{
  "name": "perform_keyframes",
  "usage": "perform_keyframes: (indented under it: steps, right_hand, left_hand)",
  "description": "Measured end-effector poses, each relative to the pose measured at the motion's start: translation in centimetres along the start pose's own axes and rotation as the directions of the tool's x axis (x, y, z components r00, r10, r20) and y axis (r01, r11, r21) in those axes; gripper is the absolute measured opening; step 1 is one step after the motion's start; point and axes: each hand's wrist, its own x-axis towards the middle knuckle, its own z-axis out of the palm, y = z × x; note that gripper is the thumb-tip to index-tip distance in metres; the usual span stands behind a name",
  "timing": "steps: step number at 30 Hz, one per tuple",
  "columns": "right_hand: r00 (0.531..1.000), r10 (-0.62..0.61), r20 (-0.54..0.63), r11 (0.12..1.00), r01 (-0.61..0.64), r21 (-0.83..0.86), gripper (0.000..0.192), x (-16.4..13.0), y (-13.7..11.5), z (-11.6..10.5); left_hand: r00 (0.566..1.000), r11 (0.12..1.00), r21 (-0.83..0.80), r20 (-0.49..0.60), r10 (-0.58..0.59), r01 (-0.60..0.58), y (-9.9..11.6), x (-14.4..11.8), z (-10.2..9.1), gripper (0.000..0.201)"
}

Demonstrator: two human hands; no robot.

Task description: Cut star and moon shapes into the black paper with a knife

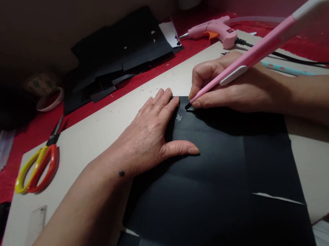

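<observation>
Red cloth covers the desk, and on it lies a pale grey cardboard work mat [96,131] with a large sheet of creased black paper [214,190] spread across its near half. On that black sheet the left hand [150,136] lies flat and open, palm down, fingers together and thumb out, holding nothing. Just right of those fingertips, at the sheet's far edge, the right hand [234,85] is closed in a writing grip on a slim pink craft knife with a white cap end [261,47], its tip touching the paper beside a small cut-out star [179,117]. Left of the sheet, on the mat's edge, lie yellow-and-orange-handled scissors [39,167]. Beyond the sheet rest a pink glue gun [216,31] and a pile of black paper offcuts [117,55].
</observation>
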Motion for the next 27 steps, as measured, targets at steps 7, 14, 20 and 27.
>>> perform_keyframes:
  steps: [7, 14, 20, 27]
  right_hand:
    - [1.0, -0.005, 0.008, 1.0, 0.005, 0.014, 0.014, -0.31, 0.04, -0.03]
    - [1.0, -0.013, 0.019, 1.0, 0.013, -0.011, 0.012, -0.23, 0.02, -0.07]
    - [0.999, -0.034, 0.034, 0.999, 0.035, -0.029, 0.011, -0.2, 0.1, -0.17]
    - [0.999, -0.028, 0.023, 0.999, 0.028, -0.024, 0.014, -0.3, 0.11, 0.04]
  left_hand:
    - [1.0, 1.0, -0.01, -0.004, 0.0, 0.0, -0.01, -0.05, -0.09, 0.124]
    - [1.0, 0.999, -0.035, -0.019, 0.008, -0.009, 0.03, 0.03, -0.1, 0.12]
    - [1.0, 0.999, -0.044, -0.01, 0.002, -0.002, 0.07, 0.03, -0.16, 0.118]
    - [1.0, 0.999, -0.031, 0.002, -0.004, 0.005, 0.12, 0.07, -0.28, 0.122]
